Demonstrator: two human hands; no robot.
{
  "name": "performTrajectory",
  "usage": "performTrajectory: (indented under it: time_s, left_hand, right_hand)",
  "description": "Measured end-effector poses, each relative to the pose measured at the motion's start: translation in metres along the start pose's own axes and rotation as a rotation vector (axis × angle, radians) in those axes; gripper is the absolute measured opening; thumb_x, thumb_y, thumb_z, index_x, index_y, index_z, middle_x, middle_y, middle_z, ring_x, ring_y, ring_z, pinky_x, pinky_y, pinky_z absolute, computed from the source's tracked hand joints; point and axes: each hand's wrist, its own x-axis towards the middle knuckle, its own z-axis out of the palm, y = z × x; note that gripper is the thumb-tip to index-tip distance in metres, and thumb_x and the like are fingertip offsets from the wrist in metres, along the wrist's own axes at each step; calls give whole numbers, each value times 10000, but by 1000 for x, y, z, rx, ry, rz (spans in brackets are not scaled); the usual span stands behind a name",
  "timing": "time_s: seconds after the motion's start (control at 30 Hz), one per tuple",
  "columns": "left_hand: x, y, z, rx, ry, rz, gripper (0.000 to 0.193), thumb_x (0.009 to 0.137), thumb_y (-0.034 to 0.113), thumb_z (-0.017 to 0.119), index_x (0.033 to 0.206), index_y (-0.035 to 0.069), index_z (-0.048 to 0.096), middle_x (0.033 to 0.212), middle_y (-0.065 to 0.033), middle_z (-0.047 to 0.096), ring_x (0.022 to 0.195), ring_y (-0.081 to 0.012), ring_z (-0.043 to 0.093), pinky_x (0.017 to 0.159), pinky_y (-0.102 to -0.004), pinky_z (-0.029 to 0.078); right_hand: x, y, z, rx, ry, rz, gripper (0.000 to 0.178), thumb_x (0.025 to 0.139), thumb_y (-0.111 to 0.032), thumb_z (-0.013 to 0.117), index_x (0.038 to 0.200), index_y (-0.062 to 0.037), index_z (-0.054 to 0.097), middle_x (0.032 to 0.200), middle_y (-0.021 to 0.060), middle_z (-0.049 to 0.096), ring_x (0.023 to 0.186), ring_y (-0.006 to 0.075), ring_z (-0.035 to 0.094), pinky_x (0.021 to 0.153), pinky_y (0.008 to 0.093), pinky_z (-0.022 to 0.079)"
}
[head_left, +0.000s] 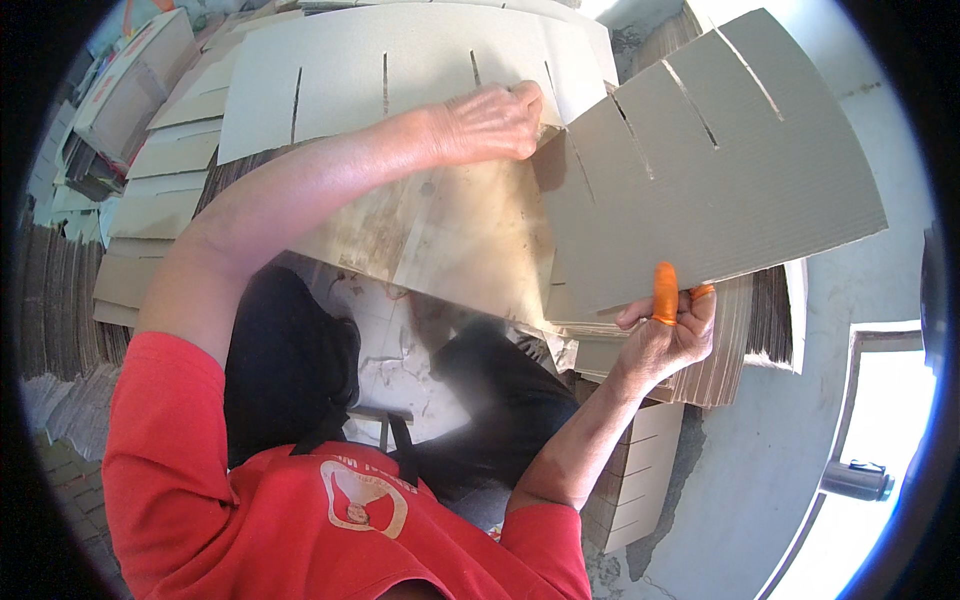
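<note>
A grey-brown cardboard sheet (700,190) with a row of slots is tilted up at the right. My right hand (675,325) grips its lower edge, with orange covers on some fingers. My left hand (490,122) is closed beside the sheet's upper left corner, and what its fingers hold is hidden. Behind that hand lies a pale slotted cardboard sheet (340,95) on a stack. Below my left forearm is a stained tan work surface (450,230), with its front edge toward my lap.
Stacked cardboard pieces (165,205) line the left side, with a carton (135,90) behind. More cardboard stacks (715,345) stand under the raised sheet, and slotted pieces (635,475) lower down. A pale wall (760,430) and a bright opening (865,440) are at right.
</note>
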Motion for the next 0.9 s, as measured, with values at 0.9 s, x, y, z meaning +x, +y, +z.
performTrajectory:
  time_s: [0.9]
  left_hand:
    - [-14, 35, -7, 42, 205, 79, 189, 616, 100, 654, 727, -52, 679, 999, -193, 622, 981, -235, 545, 588, -241, 571]
  right_hand:
    - [-3, 6, 21, 15, 8, 20, 133, 882, 55, 487, 978, 40, 579, 598, 51, 589, 425, 106, 581, 373, 195, 437]
